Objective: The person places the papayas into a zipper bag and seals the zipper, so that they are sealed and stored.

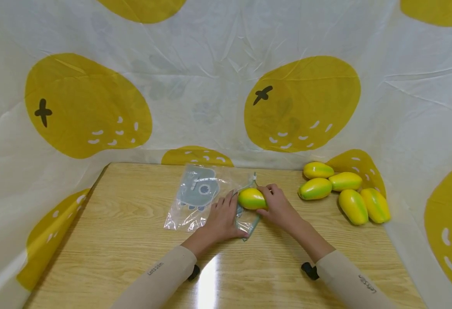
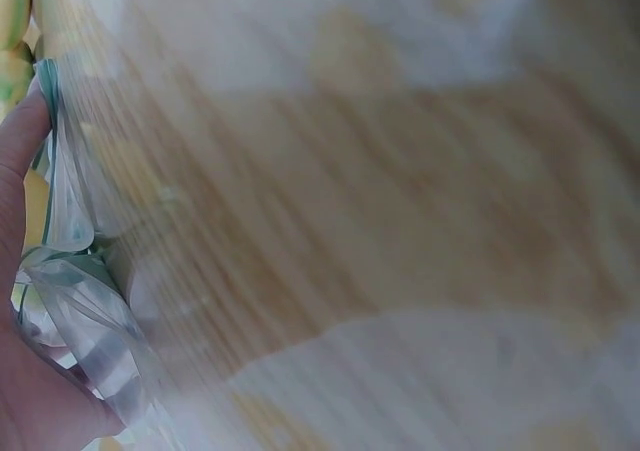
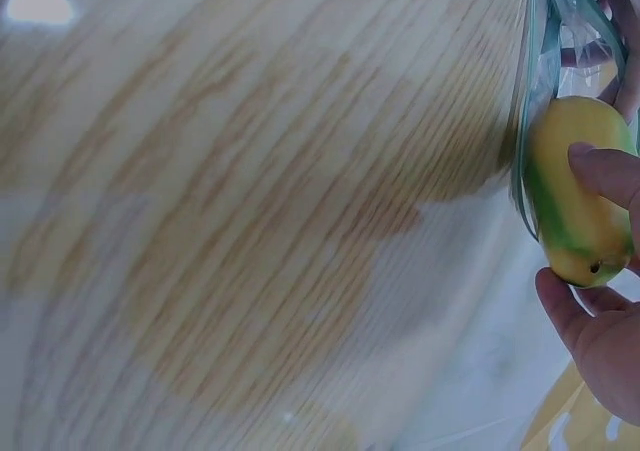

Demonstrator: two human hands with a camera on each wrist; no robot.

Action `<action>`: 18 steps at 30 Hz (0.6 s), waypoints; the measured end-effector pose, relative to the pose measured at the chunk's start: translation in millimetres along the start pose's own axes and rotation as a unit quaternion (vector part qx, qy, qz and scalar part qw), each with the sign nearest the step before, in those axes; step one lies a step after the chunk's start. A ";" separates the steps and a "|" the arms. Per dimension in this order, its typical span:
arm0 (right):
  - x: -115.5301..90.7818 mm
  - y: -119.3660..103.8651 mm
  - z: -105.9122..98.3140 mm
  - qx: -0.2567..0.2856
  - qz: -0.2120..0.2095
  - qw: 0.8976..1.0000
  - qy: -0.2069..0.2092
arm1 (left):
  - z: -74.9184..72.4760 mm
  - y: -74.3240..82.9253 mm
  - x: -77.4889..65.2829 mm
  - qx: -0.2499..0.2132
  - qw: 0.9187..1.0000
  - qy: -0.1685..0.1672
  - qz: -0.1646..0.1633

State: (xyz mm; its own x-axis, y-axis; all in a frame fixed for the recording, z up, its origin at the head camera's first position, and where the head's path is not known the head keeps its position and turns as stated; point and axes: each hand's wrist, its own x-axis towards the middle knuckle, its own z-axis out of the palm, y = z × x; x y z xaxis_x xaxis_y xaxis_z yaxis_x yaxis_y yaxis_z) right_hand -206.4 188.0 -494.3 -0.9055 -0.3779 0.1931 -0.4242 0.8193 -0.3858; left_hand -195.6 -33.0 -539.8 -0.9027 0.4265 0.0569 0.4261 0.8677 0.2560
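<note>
A clear zip bag [image 1: 230,171] with a dinosaur print and green-edged mouth lies on the wooden table, its mouth to the right. My left hand [image 1: 223,216] holds the bag by its mouth, thumb at the near side and fingers at the far side, spreading it. In the left wrist view the green zip edge [image 2: 50,101] runs along a finger. My right hand [image 1: 278,206] grips a yellow-green papaya [image 1: 251,198] by its right end. Its left end is at the bag's mouth, and in the right wrist view the papaya [image 3: 575,196] overlaps the green edge.
Several more papayas [image 1: 315,189] lie in a loose group at the table's back right. Behind and beside the wooden table [image 1: 133,257] hangs a white cloth [image 1: 199,98] printed with large yellow fruit.
</note>
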 end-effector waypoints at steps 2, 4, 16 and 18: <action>0.0 0.0 -0.7 -0.001 -0.007 1.000 -0.001 | -0.7 -0.1 -0.1 0.000 1.000 -0.001 0.001; 0.0 0.6 -0.7 -0.004 -0.011 1.000 -0.002 | -1.7 0.1 0.0 -0.001 1.000 -0.003 0.003; 0.7 4.8 2.9 0.000 -0.051 0.999 -0.015 | -0.9 -1.6 -1.1 -0.005 1.000 -0.004 0.008; 0.8 3.8 2.8 0.008 -0.043 0.999 -0.013 | -0.2 -1.4 -1.9 -0.009 1.000 0.001 0.009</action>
State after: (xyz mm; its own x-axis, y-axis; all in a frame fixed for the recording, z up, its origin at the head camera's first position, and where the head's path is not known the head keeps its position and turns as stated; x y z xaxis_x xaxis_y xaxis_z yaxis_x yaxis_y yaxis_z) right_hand -208.8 189.6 -498.1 -0.8654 -0.4581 0.2032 -0.5008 0.7759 -0.3837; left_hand -194.5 -35.1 -540.1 -0.8949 0.4417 0.0635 0.4414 0.8553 0.2714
